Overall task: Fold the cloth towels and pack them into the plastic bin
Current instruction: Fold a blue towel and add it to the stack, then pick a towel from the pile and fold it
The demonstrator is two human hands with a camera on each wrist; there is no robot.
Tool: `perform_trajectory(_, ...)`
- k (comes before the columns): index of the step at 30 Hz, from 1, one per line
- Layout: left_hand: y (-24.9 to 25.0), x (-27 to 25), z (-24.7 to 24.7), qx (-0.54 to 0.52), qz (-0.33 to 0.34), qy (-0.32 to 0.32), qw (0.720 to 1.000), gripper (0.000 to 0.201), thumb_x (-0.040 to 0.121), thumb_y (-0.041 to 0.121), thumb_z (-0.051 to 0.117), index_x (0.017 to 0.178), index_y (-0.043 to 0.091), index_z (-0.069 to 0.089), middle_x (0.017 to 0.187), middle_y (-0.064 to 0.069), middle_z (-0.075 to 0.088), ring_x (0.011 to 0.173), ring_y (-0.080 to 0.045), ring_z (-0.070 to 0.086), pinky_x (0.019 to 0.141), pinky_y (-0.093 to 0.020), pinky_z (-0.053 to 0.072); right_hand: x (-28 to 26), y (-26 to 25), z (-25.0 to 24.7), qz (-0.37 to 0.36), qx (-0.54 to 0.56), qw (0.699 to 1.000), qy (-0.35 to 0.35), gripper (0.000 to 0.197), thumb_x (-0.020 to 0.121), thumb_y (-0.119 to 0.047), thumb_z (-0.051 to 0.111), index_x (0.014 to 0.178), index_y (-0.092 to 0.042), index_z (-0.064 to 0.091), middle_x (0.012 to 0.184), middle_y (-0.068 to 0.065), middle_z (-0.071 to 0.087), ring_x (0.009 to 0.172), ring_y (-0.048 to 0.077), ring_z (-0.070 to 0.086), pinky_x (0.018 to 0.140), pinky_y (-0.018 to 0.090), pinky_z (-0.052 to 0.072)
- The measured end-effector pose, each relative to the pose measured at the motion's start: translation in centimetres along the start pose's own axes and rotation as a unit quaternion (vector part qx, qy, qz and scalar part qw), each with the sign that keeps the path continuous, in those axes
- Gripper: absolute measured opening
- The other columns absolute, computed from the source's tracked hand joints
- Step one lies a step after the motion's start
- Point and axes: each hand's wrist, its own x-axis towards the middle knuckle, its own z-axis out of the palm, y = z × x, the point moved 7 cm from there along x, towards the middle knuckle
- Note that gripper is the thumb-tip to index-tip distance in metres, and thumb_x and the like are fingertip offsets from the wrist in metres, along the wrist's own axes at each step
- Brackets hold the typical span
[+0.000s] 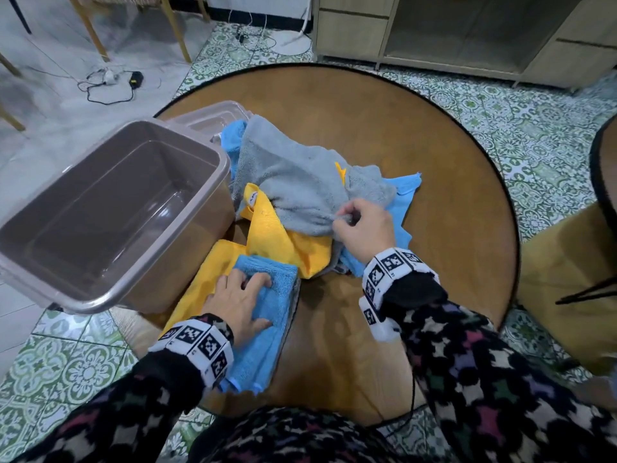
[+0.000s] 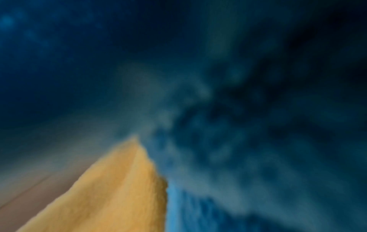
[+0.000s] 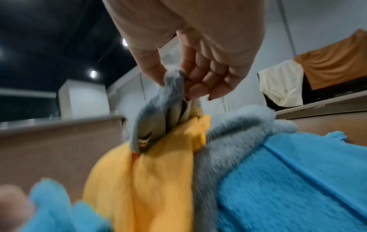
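Left hand (image 1: 241, 299) flat, fingers straight, pinning folded blue towel (image 1: 267, 315) at table edge; right hand (image 1: 362, 228) pinching grey towel (image 1: 293, 182) hem, likely to free it from pile; plastic bin (image 1: 110, 208) empty, just left

- One brown plastic bin (image 1: 110, 208), and one matching lid (image 1: 207, 120).
- One grey towel (image 1: 293, 182).
- At least two yellow cloths (image 1: 270, 235); folds hide the exact count.
- Blue towels (image 1: 267, 302): three patches visible.
- Two hands (image 1: 240, 302).
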Motion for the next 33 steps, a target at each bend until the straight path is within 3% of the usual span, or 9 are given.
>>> perform_trajectory(4, 0.1, 0.0, -0.3, -0.006, 0.01, -0.02, 1.0, 0.055, 0.081, 0.051, 0.061, 0.124, 0.035, 0.029, 0.105, 0.005, 0.022, 0.109, -0.018, 0.033, 0.092, -0.033, 0.042, -3.3, 1.8, -3.0, -0.009, 0.012, 0.999, 0.045, 0.016, 0.071, -0.032, 0.046, 0.065, -0.017, 0.047, 0.06, -0.001, 0.044, 0.059, 0.015, 0.042, 0.056, 0.026, 0.032)
perform_trajectory(6, 0.1, 0.2, -0.4, -0.003, 0.015, -0.026, 1.0, 0.056, 0.081, 0.05, 0.061, 0.124, 0.034, 0.03, 0.106, 0.004, 0.025, 0.109, -0.019, 0.035, 0.094, -0.032, 0.04, -5.2, 6.1, -0.6, 0.051, -0.161, 0.976, -0.14, 0.019, 0.069, -0.034, 0.041, 0.064, -0.017, 0.047, 0.073, 0.003, 0.052, 0.074, 0.025, 0.052, 0.063, 0.027, 0.032)
perform_trajectory(8, 0.3, 0.4, -0.5, 0.015, 0.019, -0.03, 0.999, 0.056, 0.081, 0.05, 0.061, 0.125, 0.032, 0.031, 0.112, 0.0, 0.032, 0.109, -0.021, 0.037, 0.095, -0.031, 0.038, -9.0, 11.6, 2.1, 0.132, -0.285, 0.886, -0.34, 0.014, 0.078, -0.024, 0.046, 0.077, -0.015, 0.057, 0.089, 0.009, 0.059, 0.084, 0.026, 0.054, 0.069, 0.027, 0.037)
perform_trajectory(10, 0.3, 0.6, -0.5, 0.041, 0.014, -0.034, 0.999, 0.06, 0.08, 0.051, 0.061, 0.126, 0.029, 0.031, 0.118, -0.005, 0.035, 0.112, -0.024, 0.038, 0.096, -0.032, 0.037, -11.6, 14.7, 3.1, 0.168, -0.302, 0.85, -0.399, 0.021, 0.075, -0.029, 0.05, 0.087, -0.015, 0.061, 0.092, 0.008, 0.063, 0.086, 0.024, 0.055, 0.066, 0.025, 0.041)
perform_trajectory(14, 0.4, 0.8, -0.7, 0.07, -0.002, -0.05, 0.996, 0.065, 0.079, 0.055, 0.061, 0.128, 0.026, 0.028, 0.117, -0.008, 0.035, 0.112, -0.027, 0.038, 0.093, -0.034, 0.039, -10.9, 15.6, 1.0, 0.207, -0.169, 0.937, -0.227, 0.063, 0.062, -0.048, 0.059, 0.116, -0.017, 0.054, 0.119, 0.012, 0.054, 0.114, 0.028, 0.05, 0.089, 0.029, 0.042)
perform_trajectory(18, 0.9, 0.8, -1.7, 0.057, -0.005, -0.065, 0.996, 0.055, 0.079, 0.051, 0.061, 0.122, 0.029, 0.035, 0.115, -0.006, 0.039, 0.111, -0.025, 0.041, 0.093, -0.035, 0.04, -9.1, 12.5, -3.2, 0.15, -0.061, 0.985, 0.063, 0.07, 0.067, -0.025, 0.075, 0.127, -0.014, 0.041, 0.125, 0.011, 0.038, 0.121, 0.026, 0.033, 0.1, 0.032, 0.027)
perform_trajectory(23, 3.5, -0.1, -5.7, 0.079, 0.014, 0.034, 0.996, 0.032, 0.088, 0.041, 0.051, 0.116, 0.029, 0.044, 0.115, 0.003, 0.049, 0.113, -0.021, 0.045, 0.09, -0.035, 0.04, -8.5, 10.0, -2.6, 0.093, 0.017, 0.994, 0.052, 0.072, 0.064, -0.051, 0.051, 0.128, -0.02, 0.044, 0.118, -0.004, 0.035, 0.11, 0.01, 0.029, 0.097, 0.026, 0.024)
perform_trajectory(28, 8.4, -1.3, -8.1, -0.046, 0.139, 0.108, 0.983, 0.022, 0.088, 0.03, 0.054, 0.108, 0.024, 0.048, 0.09, 0.008, 0.048, 0.085, -0.016, 0.051, 0.07, -0.032, 0.045, -6.1, 8.8, -3.9, 0.101, 0.016, 0.992, 0.076, 0.005, 0.089, -0.017, 0.057, 0.088, -0.016, 0.062, 0.085, 0.005, 0.064, 0.082, 0.024, 0.055, 0.068, 0.026, 0.035)
perform_trajectory(33, 10.0, -1.5, -10.8, -0.158, 0.199, 0.175, 0.951, 0.049, 0.085, 0.025, 0.062, 0.129, 0.023, 0.041, 0.099, 0.011, 0.045, 0.077, -0.011, 0.046, 0.075, -0.028, 0.042, -5.5, 2.3, -9.7, -0.068, 0.176, 0.959, 0.211, 0.018, 0.09, -0.02, 0.048, 0.082, -0.035, 0.054, 0.08, -0.013, 0.061, 0.079, 0.007, 0.055, 0.075, 0.025, 0.044)
